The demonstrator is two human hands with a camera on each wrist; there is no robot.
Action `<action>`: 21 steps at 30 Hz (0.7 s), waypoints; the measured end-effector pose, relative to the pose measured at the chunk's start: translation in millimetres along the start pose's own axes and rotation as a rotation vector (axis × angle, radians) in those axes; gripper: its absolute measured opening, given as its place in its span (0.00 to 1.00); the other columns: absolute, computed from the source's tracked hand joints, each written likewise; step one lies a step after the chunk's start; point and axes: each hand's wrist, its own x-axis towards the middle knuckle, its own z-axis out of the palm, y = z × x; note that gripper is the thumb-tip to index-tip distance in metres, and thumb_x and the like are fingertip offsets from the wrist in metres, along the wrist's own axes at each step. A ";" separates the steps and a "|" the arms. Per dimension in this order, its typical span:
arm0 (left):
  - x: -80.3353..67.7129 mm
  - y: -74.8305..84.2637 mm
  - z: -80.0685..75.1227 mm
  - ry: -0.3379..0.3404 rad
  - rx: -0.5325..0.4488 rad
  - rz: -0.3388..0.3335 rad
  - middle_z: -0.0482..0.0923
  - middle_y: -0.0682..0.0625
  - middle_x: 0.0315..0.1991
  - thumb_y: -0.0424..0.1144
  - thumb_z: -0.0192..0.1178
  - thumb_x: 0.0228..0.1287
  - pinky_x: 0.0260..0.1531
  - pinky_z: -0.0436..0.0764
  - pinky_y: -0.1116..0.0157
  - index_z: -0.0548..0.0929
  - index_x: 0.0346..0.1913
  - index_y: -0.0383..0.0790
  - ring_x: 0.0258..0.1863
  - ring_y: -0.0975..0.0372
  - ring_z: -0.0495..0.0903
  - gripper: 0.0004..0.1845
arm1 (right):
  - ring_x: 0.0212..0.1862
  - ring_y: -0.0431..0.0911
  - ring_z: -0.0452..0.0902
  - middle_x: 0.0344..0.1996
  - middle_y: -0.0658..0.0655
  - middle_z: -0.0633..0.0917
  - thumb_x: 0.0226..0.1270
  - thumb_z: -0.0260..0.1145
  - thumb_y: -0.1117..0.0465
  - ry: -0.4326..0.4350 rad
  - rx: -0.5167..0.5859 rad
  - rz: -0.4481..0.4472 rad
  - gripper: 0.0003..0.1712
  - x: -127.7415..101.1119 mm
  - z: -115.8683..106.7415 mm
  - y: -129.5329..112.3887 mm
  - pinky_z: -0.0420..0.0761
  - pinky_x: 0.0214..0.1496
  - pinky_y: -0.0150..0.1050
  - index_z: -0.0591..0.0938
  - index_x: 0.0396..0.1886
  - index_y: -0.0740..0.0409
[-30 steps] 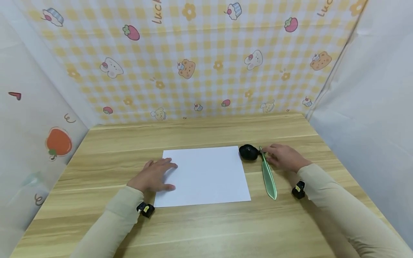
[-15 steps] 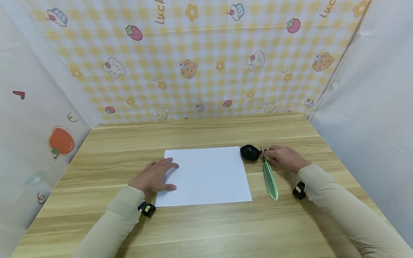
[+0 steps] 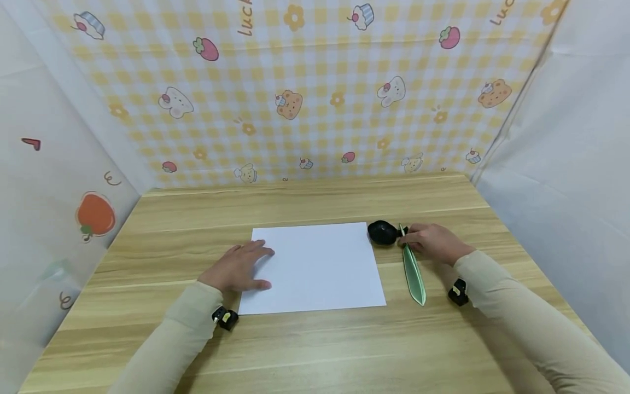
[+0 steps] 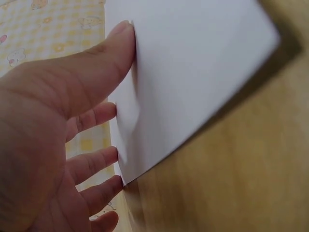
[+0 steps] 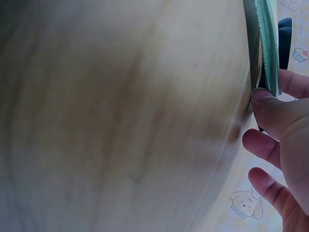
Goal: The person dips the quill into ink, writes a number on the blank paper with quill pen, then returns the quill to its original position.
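My left hand (image 3: 235, 268) lies on the left edge of a white sheet of paper (image 3: 320, 268), its fingers spread and fairly straight. In the left wrist view its thumb and fingertips rest on the paper (image 4: 193, 72). My right hand (image 3: 433, 241) pinches the narrow far end of a long, leaf-shaped green thing (image 3: 414, 278) between thumb and index finger. The right wrist view shows a finely ridged edge on this green thing (image 5: 268, 43). Left of that hand is a rounded black thing (image 3: 382, 233) with a narrow neck, partly hidden behind the green one.
All of it lies on a wood-grain table (image 3: 305, 350). A yellow checked cloth (image 3: 315, 71) with cartoon prints hangs behind, and white cloths (image 3: 556, 153) stand on both sides. A small black camera (image 3: 225, 318) is strapped to each wrist.
My right index finger has closed in on the top of the green thing and now pinches it. The left hand and paper stay put; the view shifts slightly.
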 end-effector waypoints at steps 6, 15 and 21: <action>-0.1 -1.7 0.7 0.007 -0.010 0.014 0.60 0.36 0.71 0.56 0.70 0.53 0.66 0.55 0.40 0.71 0.66 0.43 0.70 0.42 0.57 0.39 | 0.24 0.39 0.72 0.29 0.51 0.81 0.53 0.68 0.76 -0.005 -0.017 -0.017 0.16 0.8 2.4 2.3 0.76 0.23 0.34 0.89 0.37 0.53; -2.6 -0.7 0.5 0.014 -0.027 0.020 0.59 0.36 0.71 0.56 0.70 0.53 0.66 0.53 0.38 0.71 0.66 0.43 0.71 0.42 0.56 0.39 | 0.27 0.40 0.75 0.28 0.48 0.80 0.48 0.68 0.78 0.039 -0.017 -0.042 0.17 2.2 2.8 3.2 0.78 0.25 0.37 0.88 0.34 0.54; -3.2 -1.4 1.2 0.011 -0.015 0.018 0.59 0.36 0.71 0.57 0.69 0.54 0.66 0.53 0.38 0.71 0.66 0.43 0.71 0.42 0.56 0.40 | 0.27 0.39 0.76 0.30 0.47 0.82 0.50 0.67 0.77 0.036 -0.017 -0.007 0.17 2.0 1.7 2.4 0.77 0.25 0.36 0.87 0.35 0.52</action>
